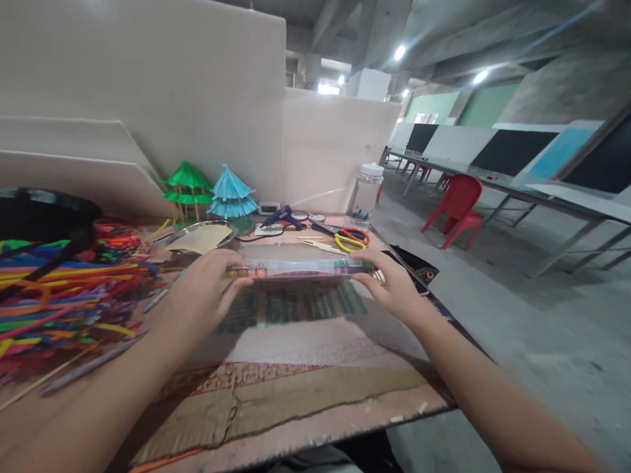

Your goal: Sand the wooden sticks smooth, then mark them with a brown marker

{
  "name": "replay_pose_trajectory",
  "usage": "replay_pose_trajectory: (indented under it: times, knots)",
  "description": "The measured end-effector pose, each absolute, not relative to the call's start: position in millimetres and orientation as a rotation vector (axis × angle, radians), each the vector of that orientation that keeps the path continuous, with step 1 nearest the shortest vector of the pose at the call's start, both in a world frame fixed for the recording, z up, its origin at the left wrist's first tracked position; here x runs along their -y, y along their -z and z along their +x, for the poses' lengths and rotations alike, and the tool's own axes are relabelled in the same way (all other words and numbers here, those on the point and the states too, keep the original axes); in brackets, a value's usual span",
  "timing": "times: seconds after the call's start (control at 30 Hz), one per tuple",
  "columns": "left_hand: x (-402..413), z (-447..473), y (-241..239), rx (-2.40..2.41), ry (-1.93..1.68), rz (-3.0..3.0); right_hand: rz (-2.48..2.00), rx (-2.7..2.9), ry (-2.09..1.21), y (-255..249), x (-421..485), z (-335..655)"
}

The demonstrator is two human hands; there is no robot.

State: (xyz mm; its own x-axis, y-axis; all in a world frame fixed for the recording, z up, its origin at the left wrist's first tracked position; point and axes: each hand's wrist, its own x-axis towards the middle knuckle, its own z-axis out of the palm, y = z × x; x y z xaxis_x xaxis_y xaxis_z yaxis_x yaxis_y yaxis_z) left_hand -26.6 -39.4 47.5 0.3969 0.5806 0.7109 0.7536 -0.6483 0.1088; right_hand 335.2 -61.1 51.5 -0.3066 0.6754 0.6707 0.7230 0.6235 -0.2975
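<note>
A long, flat, clear plastic pack (301, 267), with small coloured spots along its near edge, is held level above the table. Its kind cannot be made out. My left hand (206, 292) pinches its left end between thumb and fingers, and my right hand (392, 283) grips the right end likewise. Below it, a row of dark green strips (297, 306) lies beside a pale sheet (298, 340), partly in shadow. Under these is a piece of brown cardboard (311, 406) with red print.
Coloured pipe cleaners (43, 294) are heaped at left. Behind stand a green model hut (186, 193), a blue one (230, 194), a metal plate (231, 229), a glue gun (284, 218), scissors (353, 238) and a clear jar (366, 193). A red chair (456, 207) stands beyond.
</note>
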Motion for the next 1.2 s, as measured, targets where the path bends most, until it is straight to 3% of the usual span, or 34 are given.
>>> replay_pose_trajectory:
  times: [0.5, 0.83, 1.2]
  knots:
    - [36.9, -31.7, -44.2, 1.148, 0.982, -2.459, -1.011, 2.042, 0.169, -41.1, 65.5, 328.1]
    - [39.1, -29.0, -46.0, 1.099, 0.942, -2.456, -0.897, 2.346, 0.312, -81.2, 77.9, 284.5]
    - [44.7, -20.2, -46.4, 1.043, 0.844, -2.403, -1.114, 2.485, -0.284, -94.8, 58.7, 267.5]
